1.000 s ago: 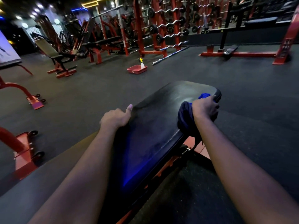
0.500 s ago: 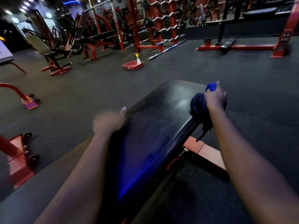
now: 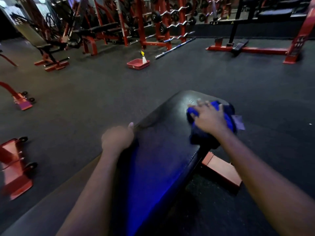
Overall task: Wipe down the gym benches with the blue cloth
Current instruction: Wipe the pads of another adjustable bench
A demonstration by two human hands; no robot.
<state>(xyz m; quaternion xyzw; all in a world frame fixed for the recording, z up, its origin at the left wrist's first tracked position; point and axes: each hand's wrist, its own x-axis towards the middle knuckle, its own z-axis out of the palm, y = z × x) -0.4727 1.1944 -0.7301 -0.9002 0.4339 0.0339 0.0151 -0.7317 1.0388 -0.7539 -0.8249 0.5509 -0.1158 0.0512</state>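
The wiping of the gym bench (image 3: 162,150) is under way. The right hand (image 3: 208,119) presses the blue cloth (image 3: 229,118) with flat, spread fingers on the far right corner of the bench, and the left hand (image 3: 116,137), somewhat blurred, grips its left edge, thumb on top. I judge the next move needs an even stroke across the pad, because the cloth hangs partly over the right edge.

A gym, shown by red racks (image 3: 140,26) of curl bars (image 3: 177,24), a padded incline bench (image 3: 33,35) and rubber flooring (image 3: 204,74).
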